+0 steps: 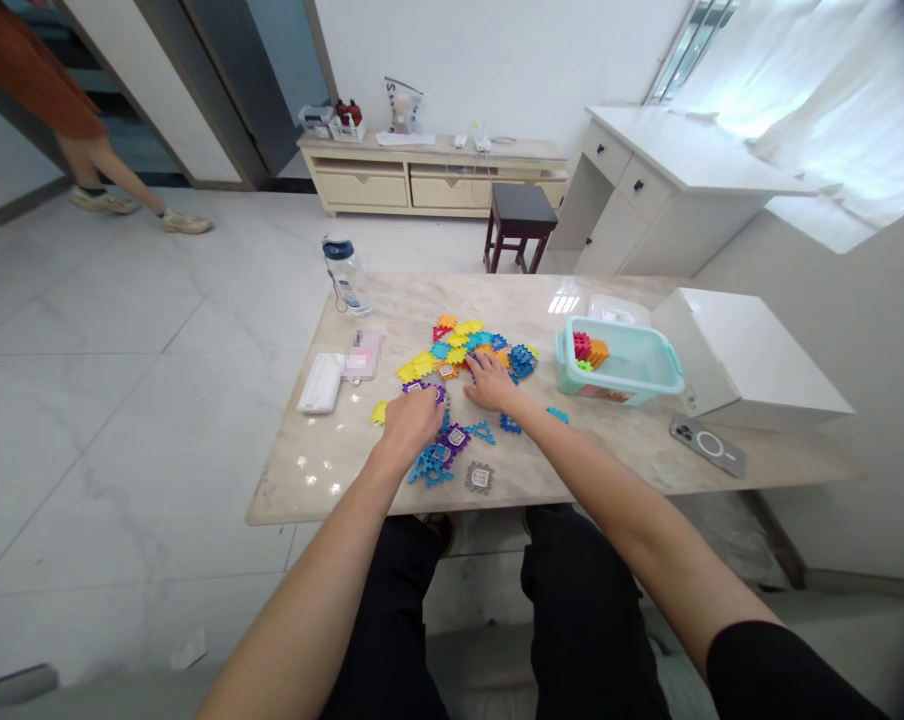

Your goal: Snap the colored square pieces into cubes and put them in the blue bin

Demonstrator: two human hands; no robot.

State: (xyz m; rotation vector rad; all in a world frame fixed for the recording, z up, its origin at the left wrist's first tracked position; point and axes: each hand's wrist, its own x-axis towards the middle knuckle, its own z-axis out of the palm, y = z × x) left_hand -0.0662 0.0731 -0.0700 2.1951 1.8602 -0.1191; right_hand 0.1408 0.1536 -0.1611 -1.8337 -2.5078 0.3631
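Observation:
A heap of flat, toothed plastic building pieces (pixel 463 345) in yellow, blue, orange and purple lies on the marble table (pixel 332 460). My left hand (pixel 413 418) rests knuckles-up on purple and blue pieces at the near side of the heap, fingers curled over them. My right hand (pixel 489 382) lies flat on the heap's middle, fingers spread toward orange and blue pieces. A grey square piece (pixel 480 477) and blue pieces (pixel 431 466) lie closer to me. What the left fingers hold is hidden.
A mint plastic bin (pixel 623 375) with red and orange pieces stands right of the heap, a white box (pixel 752 355) and a phone (pixel 708 446) beyond it. A water bottle (pixel 346 276), a white power bank (pixel 320 384) and a pink item (pixel 363 355) sit left. Another person's legs (pixel 114 175) are at the far left.

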